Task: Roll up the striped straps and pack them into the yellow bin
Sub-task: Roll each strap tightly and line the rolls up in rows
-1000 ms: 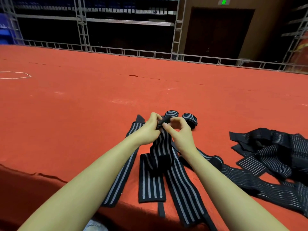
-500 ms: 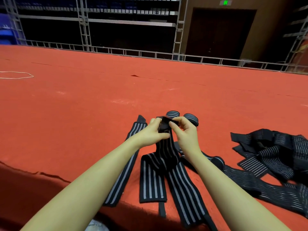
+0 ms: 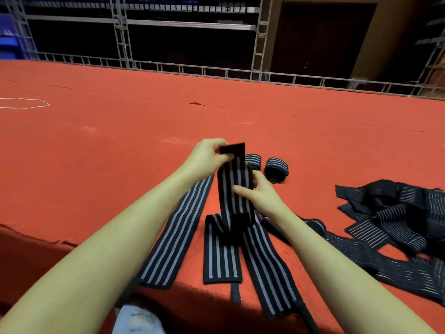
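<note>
The single head-worn view looks forward and down, close over the red platform (image 3: 120, 153), facing dark scaffolding (image 3: 120, 32).

left hand (image 3: 207, 157): bare, no glove, ring or watch | right hand (image 3: 261, 197): bare, likewise unadorned | forearms: both uncovered, no sleeve in view | lower edge: light blue denim (image 3: 137, 320), distressed, frayed patch

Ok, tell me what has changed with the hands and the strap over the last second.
The left hand has pulled the strap's plain black end up and out flat, no longer bunched between both hands. The right hand has slid down the held strap, pinching it lower. The two rolled straps and the tangled pile stayed put.
</note>
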A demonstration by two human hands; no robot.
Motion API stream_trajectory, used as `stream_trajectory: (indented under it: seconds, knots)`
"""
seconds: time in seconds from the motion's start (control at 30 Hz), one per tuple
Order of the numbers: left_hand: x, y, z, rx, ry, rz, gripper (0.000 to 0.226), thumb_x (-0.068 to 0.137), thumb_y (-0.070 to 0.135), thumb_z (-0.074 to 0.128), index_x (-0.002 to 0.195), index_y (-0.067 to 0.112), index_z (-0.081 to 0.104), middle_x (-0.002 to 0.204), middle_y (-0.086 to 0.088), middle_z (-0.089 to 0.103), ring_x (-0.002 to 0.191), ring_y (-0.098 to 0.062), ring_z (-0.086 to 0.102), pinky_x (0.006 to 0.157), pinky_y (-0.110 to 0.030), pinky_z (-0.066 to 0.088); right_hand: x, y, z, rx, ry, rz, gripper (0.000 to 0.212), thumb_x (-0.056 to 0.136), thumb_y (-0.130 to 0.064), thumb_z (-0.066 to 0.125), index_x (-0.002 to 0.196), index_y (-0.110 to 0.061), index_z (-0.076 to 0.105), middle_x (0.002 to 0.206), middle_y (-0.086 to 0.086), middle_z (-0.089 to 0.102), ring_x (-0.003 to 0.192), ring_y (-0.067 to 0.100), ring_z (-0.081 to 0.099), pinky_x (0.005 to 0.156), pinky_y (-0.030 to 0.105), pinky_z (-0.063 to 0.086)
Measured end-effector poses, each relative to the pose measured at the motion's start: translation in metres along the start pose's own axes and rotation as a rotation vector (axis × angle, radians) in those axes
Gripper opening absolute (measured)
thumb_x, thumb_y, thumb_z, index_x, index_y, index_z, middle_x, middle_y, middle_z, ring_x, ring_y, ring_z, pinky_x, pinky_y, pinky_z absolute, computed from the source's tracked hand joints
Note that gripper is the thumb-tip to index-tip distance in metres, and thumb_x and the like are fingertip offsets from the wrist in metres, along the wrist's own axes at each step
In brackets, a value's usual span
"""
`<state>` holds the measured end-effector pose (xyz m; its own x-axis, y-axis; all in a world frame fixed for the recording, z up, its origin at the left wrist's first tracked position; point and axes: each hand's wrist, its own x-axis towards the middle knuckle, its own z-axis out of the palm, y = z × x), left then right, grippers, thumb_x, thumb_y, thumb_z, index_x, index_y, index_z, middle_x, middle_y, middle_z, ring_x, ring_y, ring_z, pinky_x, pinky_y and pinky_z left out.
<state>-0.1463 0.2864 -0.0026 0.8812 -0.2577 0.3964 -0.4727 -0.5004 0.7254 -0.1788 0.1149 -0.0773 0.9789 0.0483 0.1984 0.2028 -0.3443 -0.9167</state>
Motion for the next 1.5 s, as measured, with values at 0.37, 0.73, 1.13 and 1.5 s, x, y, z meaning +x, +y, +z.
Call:
stream_trajectory:
  seconds: [0.37, 0.73, 1.13, 1.5]
  knots:
    - [-0.012, -0.007, -0.018, 0.234, 0.038, 0.134, 0.029, 0.088, -0.004, 0.045, 0.107, 0.008, 0.064, 0.100, -0.010, 0.070, 0.095, -0.022, 0.064, 0.086, -0.035, 0.050, -0.018, 0.017, 0.016, -0.219, -0.216, 0.014, 0.010, 0.084, -0.012, 0.069, 0.090, -0.009, 0.062, 0.087, 0.000, 0.068, 0.080, 0.011, 0.063, 0.075, 0.024, 0.050]
    - [-0.001, -0.014, -0.030, 0.018, 0.232, 0.101, 0.015, 0.091, 0.006, 0.057, 0.090, 0.012, 0.070, 0.074, -0.007, 0.073, 0.069, -0.011, 0.069, 0.068, -0.021, 0.053, -0.007, 0.033, 0.040, -0.506, -0.316, 0.047, 0.024, 0.083, -0.032, 0.067, 0.105, -0.024, 0.065, 0.108, -0.008, 0.067, 0.107, 0.009, 0.059, 0.102, 0.035, 0.037]
    - [-0.002, -0.023, -0.021, 0.154, 0.186, 0.093, 0.022, 0.091, 0.000, 0.051, 0.107, 0.007, 0.064, 0.096, -0.004, 0.067, 0.087, -0.015, 0.060, 0.076, -0.020, 0.045, -0.011, 0.015, 0.030, -0.308, 0.003, -0.089, 0.032, 0.096, -0.033, 0.048, 0.107, -0.003, 0.054, 0.099, 0.018, 0.066, 0.095, 0.032, 0.063, 0.083, 0.052, 0.050]
    - [-0.006, -0.007, -0.039, 0.157, 0.257, 0.096, 0.007, 0.091, 0.009, 0.055, 0.094, 0.003, 0.059, 0.084, -0.006, 0.062, 0.078, -0.021, 0.053, 0.063, -0.025, 0.033, -0.021, -0.016, 0.030, -0.091, 0.180, -0.085, 0.033, 0.092, -0.037, 0.057, 0.074, -0.010, 0.061, 0.062, 0.001, 0.064, 0.059, 0.015, 0.059, 0.066, 0.038, 0.050]
